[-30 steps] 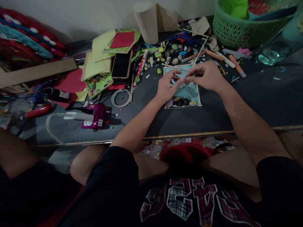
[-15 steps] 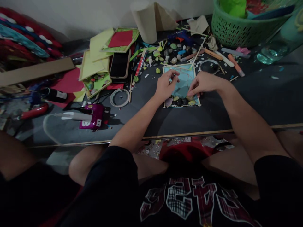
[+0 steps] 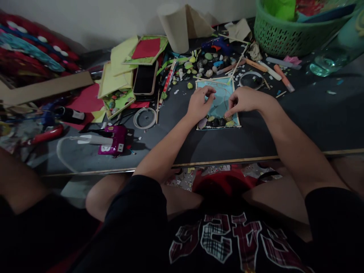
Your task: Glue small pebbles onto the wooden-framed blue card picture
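A light blue panel [image 3: 217, 99] framed with thin sticks lies on the dark table, a row of pebbles [image 3: 215, 122] along its near edge. Over the panel's left side rests my left hand [image 3: 200, 101], fingers apart and curved, holding nothing. My right hand [image 3: 244, 101] reaches in from the right, fingertips pinched down on a small yellowish stone [image 3: 228, 118] at the right end of the row. A thin reddish thread or wire curves across the panel between the hands.
Loose pebbles [image 3: 209, 72] and a blue glue gun [image 3: 217, 45] lie behind the panel. A green basket [image 3: 284, 36] and clear bottle [image 3: 327, 62] stand back right. Leftward are a phone [image 3: 144, 78], tape ring [image 3: 145, 118] and purple tool [image 3: 116, 140]. Another person's arm [image 3: 21, 182] is far left.
My right thumb and index finger have shifted very slightly over the stone. The view has turned a little, so items on the left appear slightly farther right.
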Demonstrator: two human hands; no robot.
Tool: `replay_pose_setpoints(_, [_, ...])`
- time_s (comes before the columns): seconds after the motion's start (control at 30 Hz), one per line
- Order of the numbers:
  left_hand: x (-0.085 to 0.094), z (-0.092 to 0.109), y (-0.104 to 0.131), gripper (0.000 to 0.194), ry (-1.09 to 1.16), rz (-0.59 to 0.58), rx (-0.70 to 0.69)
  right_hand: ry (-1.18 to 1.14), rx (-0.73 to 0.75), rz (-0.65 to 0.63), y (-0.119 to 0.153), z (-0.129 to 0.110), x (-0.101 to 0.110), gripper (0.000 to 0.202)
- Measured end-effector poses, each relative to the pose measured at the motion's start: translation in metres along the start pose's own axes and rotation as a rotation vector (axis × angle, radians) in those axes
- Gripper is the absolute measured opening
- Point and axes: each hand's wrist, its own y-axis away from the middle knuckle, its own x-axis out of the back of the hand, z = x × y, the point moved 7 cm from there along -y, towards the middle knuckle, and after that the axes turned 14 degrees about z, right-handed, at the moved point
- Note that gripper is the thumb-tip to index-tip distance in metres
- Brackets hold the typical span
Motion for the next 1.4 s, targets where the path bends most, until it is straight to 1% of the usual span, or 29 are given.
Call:
replay_pose_setpoints(0.17, [0.002,-0.005,-0.001,0.012,-0.024,0.029,0.046,-0.023,0.021,0.019,-0.001,0.0,0.0,0.029])
replay_pose_setpoints(0.37, [0.002,-0.013,-0.003,0.018,-0.047,0.057,0.106,0.036,-0.028,0.035,-0.002,-0.001,0.003,0.031])
replay_pose_setpoints(0.53, [0.007,-0.029,-0.004,0.02,-0.198,0.117,0.164,-0.002,0.025,0.056,-0.002,-0.006,0.007,0.032])
replay_pose_setpoints(0.73, [0.003,-0.038,0.003,0.027,-0.366,0.097,0.15,-0.041,-0.016,0.04,-0.003,-0.001,0.006,0.035])
replay_pose_setpoints(0.87, [0.0,-0.046,0.007,0.027,-0.345,0.149,0.211,-0.068,-0.003,0.02,-0.004,-0.001,0.004,0.037])
replay_pose_setpoints(1.0, [-0.003,-0.052,0.009,0.022,-0.242,0.229,0.173,-0.061,0.002,0.023,-0.004,0.0,0.004,0.037])
replay_pose_setpoints(1.1, [-0.003,-0.056,0.01,0.022,-0.199,0.276,0.16,-0.08,0.014,0.02,-0.003,0.0,0.003,0.038])
replay_pose_setpoints(1.2, [-0.005,-0.06,0.009,0.022,-0.214,0.264,0.161,-0.106,0.017,0.024,-0.003,0.0,0.004,0.04])
replay_pose_setpoints(1.3, [-0.01,-0.062,0.004,0.019,-0.209,0.205,0.122,-0.115,0.017,0.019,-0.002,0.001,0.003,0.041])
replay_pose_setpoints(1.37, [-0.011,-0.065,-0.001,0.018,-0.195,0.174,0.099,-0.126,0.022,0.065,-0.003,0.002,0.004,0.038])
replay_pose_setpoints(1.4, [-0.009,-0.067,-0.004,0.018,-0.19,0.171,0.103,-0.127,0.017,0.118,-0.005,0.003,0.006,0.035])
